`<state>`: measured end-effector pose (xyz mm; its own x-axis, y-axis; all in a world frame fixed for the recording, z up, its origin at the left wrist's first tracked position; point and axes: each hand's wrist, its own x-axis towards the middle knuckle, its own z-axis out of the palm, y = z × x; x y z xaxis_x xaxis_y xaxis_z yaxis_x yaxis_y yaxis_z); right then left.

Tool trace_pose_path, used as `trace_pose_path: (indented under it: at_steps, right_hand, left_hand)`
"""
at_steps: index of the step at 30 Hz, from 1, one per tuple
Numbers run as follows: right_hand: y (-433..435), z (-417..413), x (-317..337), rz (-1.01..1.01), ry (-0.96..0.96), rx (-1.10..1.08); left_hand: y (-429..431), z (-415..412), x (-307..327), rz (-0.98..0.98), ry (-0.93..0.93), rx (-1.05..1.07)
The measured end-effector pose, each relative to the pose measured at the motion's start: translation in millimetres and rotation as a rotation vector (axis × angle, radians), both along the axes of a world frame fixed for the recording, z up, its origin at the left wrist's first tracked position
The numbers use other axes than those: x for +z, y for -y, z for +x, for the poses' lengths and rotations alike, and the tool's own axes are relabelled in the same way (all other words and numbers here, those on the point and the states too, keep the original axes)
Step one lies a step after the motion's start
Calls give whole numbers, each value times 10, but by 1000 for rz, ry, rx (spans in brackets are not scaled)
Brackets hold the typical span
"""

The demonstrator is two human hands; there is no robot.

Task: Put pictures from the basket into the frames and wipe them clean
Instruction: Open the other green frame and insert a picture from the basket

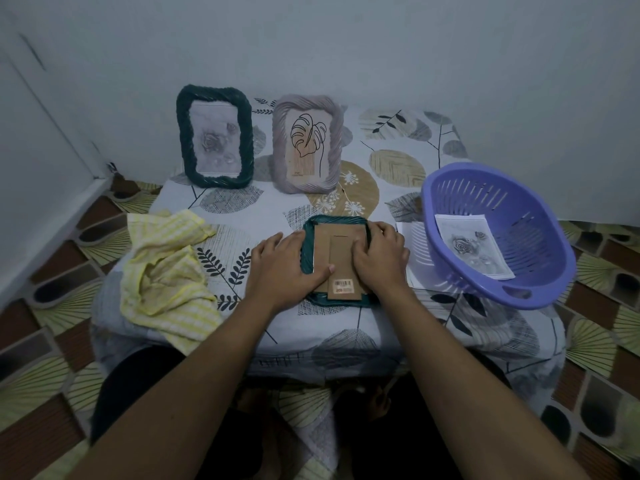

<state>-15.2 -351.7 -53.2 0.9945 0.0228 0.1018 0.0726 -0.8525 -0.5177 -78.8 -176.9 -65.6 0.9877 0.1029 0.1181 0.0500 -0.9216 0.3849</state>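
Pale blue-grey walls point(381, 46), dimly lit — a tiled floor point(38, 375) of brown and green fan patterns, a leaf-print tablecloth point(346, 334).

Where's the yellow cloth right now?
In the head view, the yellow cloth lies crumpled at the table's left edge, just left of the left hand.

A teal frame point(337, 237) lies face down at the front middle of the bench, its brown card back with a barcode sticker facing up. Behind it a dark green frame point(183, 133) holding a rose picture point(215, 140) and a mauve frame point(280, 147) holding a leaf drawing point(306, 140) stand upright side by side. At the right a tilted purple slotted basket point(540, 216) holds another rose print point(472, 251), and a crumpled yellow striped cloth point(166, 268) lies at the left.
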Motion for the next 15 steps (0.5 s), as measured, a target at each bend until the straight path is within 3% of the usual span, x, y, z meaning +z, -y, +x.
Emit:
trace_pose_path:
  at_steps: [15]
  right_hand:
    - [33, 3, -47, -15, 3, -48]
  left_hand:
    - [-9, 12, -28, 19, -4, 5]
